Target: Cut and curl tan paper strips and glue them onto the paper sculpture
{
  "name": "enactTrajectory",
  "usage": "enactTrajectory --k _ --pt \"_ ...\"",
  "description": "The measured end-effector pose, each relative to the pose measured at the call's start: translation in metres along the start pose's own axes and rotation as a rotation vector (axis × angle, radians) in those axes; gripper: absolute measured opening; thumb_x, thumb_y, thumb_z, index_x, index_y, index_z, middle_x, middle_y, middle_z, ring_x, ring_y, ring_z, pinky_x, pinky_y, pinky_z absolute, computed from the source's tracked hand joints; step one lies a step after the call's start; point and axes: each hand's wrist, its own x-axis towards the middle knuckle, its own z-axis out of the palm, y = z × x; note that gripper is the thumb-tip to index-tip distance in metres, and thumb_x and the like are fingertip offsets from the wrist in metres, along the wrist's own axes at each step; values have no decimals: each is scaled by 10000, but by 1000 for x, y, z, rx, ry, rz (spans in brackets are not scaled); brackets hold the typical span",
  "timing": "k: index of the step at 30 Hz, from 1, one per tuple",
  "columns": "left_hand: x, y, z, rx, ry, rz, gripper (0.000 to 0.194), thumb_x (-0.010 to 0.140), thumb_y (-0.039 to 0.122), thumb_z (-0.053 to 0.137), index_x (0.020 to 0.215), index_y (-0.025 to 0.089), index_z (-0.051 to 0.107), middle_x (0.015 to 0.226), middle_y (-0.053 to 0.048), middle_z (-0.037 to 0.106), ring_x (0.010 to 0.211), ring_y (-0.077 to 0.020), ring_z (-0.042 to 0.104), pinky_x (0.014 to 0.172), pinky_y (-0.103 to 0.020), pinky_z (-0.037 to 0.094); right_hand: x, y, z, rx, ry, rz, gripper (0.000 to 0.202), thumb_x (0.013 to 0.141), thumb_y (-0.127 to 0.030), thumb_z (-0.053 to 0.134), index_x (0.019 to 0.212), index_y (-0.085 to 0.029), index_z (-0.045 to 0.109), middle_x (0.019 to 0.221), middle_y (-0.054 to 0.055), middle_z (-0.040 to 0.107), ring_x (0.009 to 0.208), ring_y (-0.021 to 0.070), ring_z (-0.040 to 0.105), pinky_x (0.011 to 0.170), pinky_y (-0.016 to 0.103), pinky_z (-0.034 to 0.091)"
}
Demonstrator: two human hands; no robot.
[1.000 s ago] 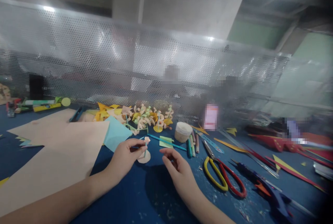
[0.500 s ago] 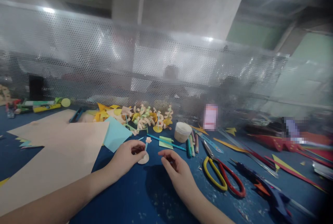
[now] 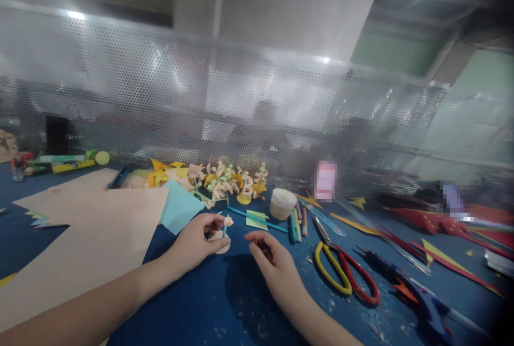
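A small paper flower (image 3: 228, 221) with a pale pink head stands on a thin blue stem over a round cream paper base (image 3: 221, 248). My left hand (image 3: 199, 239) is closed around its stem, the thumb crossing the lower part and partly hiding the base. To the right, my right hand (image 3: 271, 260) hovers over the blue table, fingers loosely curled and apart, with nothing in it. Just beyond the hands lie a teal strip (image 3: 273, 225) and a light green paper piece (image 3: 256, 220).
Scissors (image 3: 331, 260) with yellow and red handles and a glue gun (image 3: 417, 298) lie at right. A white tub (image 3: 282, 204) stands beyond my right hand. Large pale sheets (image 3: 100, 223) and blue paper (image 3: 179, 207) spread left. Curled paper pieces (image 3: 220, 180) crowd the back.
The paper flower's head has tipped slightly down and toward me, and my left thumb has shifted a little to the right. My right hand has stayed in place.
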Motion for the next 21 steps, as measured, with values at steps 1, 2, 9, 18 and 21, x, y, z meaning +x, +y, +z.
enactTrajectory --k 1,2,9,18,21 --pt "-1 3 -1 -3 8 2 323 658 274 602 964 172 581 915 -64 595 833 -210 576 754 -321 461 0 0 0 -1 -1 1 226 769 -341 477 879 -174 581 711 11 536 615 157 501 552 247 408" --pt "-2 5 -3 -12 19 8 294 670 251 562 955 176 574 919 -64 594 848 -214 569 758 -328 454 0 0 0 -2 -2 2 226 769 -343 475 878 -175 581 705 9 532 605 154 497 543 245 404" --pt "-5 10 -14 -203 141 16 247 748 229 347 876 167 549 858 -60 589 862 -218 552 765 -343 434 1 3 0 -10 -26 -4 240 772 -355 469 871 -168 581 680 5 506 584 150 470 531 247 384" --pt "-6 28 -17 -112 147 21 285 809 310 354 753 185 604 849 -42 614 857 -211 557 775 -306 428 2 1 5 -66 -116 -106 304 678 -209 601 978 -226 645 752 5 528 616 143 483 577 248 401" --pt "-8 30 -15 -23 77 38 316 818 304 345 714 194 623 814 -35 620 841 -206 561 786 -302 416 0 -4 7 -147 -157 -159 267 719 -204 589 972 -252 662 786 11 537 639 140 497 595 244 410"
